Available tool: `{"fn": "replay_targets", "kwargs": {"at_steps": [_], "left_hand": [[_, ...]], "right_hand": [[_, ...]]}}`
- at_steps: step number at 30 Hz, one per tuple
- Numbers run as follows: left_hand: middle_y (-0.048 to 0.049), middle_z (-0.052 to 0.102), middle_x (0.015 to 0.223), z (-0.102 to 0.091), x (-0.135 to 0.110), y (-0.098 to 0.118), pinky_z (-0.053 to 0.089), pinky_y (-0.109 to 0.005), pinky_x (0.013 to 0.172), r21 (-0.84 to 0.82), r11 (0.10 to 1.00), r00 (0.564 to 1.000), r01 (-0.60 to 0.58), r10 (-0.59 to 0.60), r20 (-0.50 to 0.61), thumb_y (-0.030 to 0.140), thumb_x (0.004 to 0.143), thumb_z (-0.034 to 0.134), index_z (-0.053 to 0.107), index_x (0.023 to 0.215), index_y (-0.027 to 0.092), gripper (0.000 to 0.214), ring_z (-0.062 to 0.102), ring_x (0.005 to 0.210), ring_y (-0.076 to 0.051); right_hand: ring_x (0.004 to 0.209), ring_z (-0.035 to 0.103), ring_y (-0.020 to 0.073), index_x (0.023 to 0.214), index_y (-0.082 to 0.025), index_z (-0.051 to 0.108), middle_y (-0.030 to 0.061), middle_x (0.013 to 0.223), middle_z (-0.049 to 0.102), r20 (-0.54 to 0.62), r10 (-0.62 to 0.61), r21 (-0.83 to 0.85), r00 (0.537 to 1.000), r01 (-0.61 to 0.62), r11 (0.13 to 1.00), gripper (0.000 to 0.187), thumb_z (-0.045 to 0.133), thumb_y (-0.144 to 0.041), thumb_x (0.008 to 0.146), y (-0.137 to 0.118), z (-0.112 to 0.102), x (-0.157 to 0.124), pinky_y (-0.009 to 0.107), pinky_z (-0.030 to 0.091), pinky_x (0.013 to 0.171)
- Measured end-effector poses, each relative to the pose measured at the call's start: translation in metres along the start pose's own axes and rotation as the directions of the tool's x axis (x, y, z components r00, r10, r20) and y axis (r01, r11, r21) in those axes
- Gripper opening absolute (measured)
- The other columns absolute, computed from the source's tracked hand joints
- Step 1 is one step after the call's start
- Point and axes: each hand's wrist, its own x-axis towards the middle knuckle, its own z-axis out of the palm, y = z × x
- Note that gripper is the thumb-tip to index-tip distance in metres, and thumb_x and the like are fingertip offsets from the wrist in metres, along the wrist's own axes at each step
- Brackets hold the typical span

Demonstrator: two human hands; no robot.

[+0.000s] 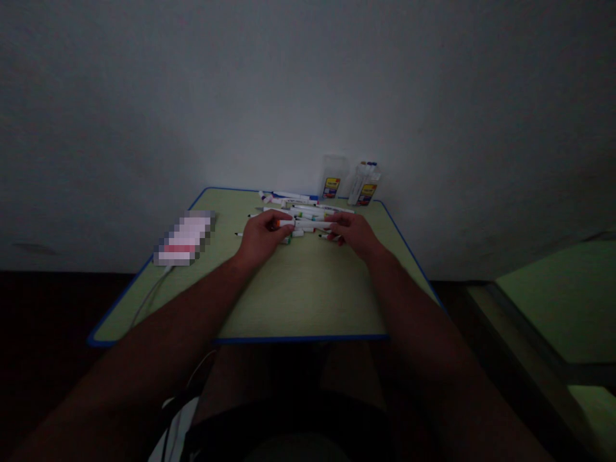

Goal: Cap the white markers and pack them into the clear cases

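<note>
Left hand (262, 236), right hand (353, 232): white marker (312, 224) (crosswise) between.

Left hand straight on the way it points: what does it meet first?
Probably the loose markers lying just beyond the left hand, though its height above the table is unclear, so it might clear them.

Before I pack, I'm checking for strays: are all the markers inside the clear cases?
No, several white markers lie loose on the table.

Dark shorts (283, 417), 2 bare forearms (197, 301), 2 ungloved hands (262, 236).
</note>
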Motion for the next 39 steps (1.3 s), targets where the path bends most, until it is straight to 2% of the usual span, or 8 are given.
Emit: {"fn": "replay_targets", "kwargs": {"at_steps": [6,10,15,20,25,33,39], "left_hand": [[0.0005,0.063,0.067,0.002,-0.002,0.006,0.045,-0.026,0.054,-0.069,0.998,0.999,-0.011,0.014,0.045,0.024,0.067,0.078,0.074,0.087,0.016,0.021,0.053,0.058,-0.011],[0.0004,0.063,0.067,0.003,-0.001,0.002,0.044,-0.026,0.053,-0.093,0.996,0.999,-0.015,0.018,0.027,0.023,0.067,0.078,0.074,0.086,0.016,0.020,0.052,0.056,-0.010],[0.0031,0.055,0.061,0.002,0.003,-0.008,0.039,-0.026,0.053,-0.017,1.000,0.999,-0.023,0.022,-0.035,0.026,0.072,0.075,0.074,0.089,0.018,0.019,0.046,0.055,-0.010],[0.0012,0.060,0.070,-0.001,0.006,-0.015,0.041,-0.027,0.059,0.080,0.997,0.999,0.018,-0.015,-0.034,0.028,0.077,0.069,0.073,0.094,0.018,0.020,0.051,0.063,-0.013],[0.0011,0.059,0.069,-0.002,0.007,-0.019,0.039,-0.029,0.061,0.200,0.979,0.999,0.037,-0.033,-0.024,0.028,0.078,0.068,0.074,0.097,0.019,0.022,0.050,0.063,-0.014],[-0.0005,0.063,0.070,-0.002,0.005,-0.011,0.042,-0.031,0.061,0.235,0.969,0.997,0.072,-0.074,-0.003,0.025,0.078,0.068,0.074,0.096,0.019,0.020,0.052,0.064,-0.015],[-0.0019,0.065,0.072,-0.002,0.006,-0.012,0.042,-0.032,0.062,0.236,0.970,0.998,0.065,-0.063,-0.016,0.025,0.078,0.068,0.074,0.095,0.018,0.019,0.053,0.064,-0.015]], "right_hand": [[0.059,0.068,0.0123,0.095,-0.015,0.072,0.0060,0.081,0.074,0.028,0.021,-0.039,0.999,-0.020,0.999,0.015,0.071,-0.017,0.080,0.001,0.000,-0.001,0.017,0.044,0.041],[0.060,0.068,0.0119,0.095,-0.015,0.072,0.0062,0.081,0.075,0.028,0.020,-0.028,0.999,-0.019,0.999,0.015,0.070,-0.016,0.080,0.001,-0.001,-0.002,0.016,0.044,0.041],[0.057,0.065,0.0117,0.092,-0.015,0.072,0.0042,0.074,0.072,0.009,-0.060,0.007,0.998,0.060,0.998,0.019,0.073,-0.024,0.076,0.000,0.000,-0.002,0.018,0.046,0.043],[0.049,0.057,0.0098,0.094,-0.015,0.072,-0.0011,0.060,0.065,-0.004,-0.164,0.055,0.986,0.164,0.985,0.031,0.077,-0.036,0.071,-0.004,0.001,-0.004,0.021,0.046,0.045],[0.052,0.057,0.0092,0.097,-0.016,0.073,-0.0018,0.062,0.066,0.024,-0.243,0.088,0.970,0.241,0.967,0.036,0.081,-0.032,0.066,-0.009,0.005,-0.008,0.022,0.047,0.048],[0.055,0.059,0.0104,0.102,-0.018,0.076,-0.0012,0.065,0.067,0.080,-0.288,0.106,0.954,0.279,0.954,0.037,0.081,-0.033,0.068,-0.009,0.005,-0.008,0.022,0.048,0.049],[0.052,0.057,0.0095,0.098,-0.017,0.076,-0.0012,0.063,0.066,0.023,-0.271,0.105,0.962,0.267,0.958,0.033,0.078,-0.036,0.071,-0.009,0.005,-0.008,0.023,0.047,0.048]]}}
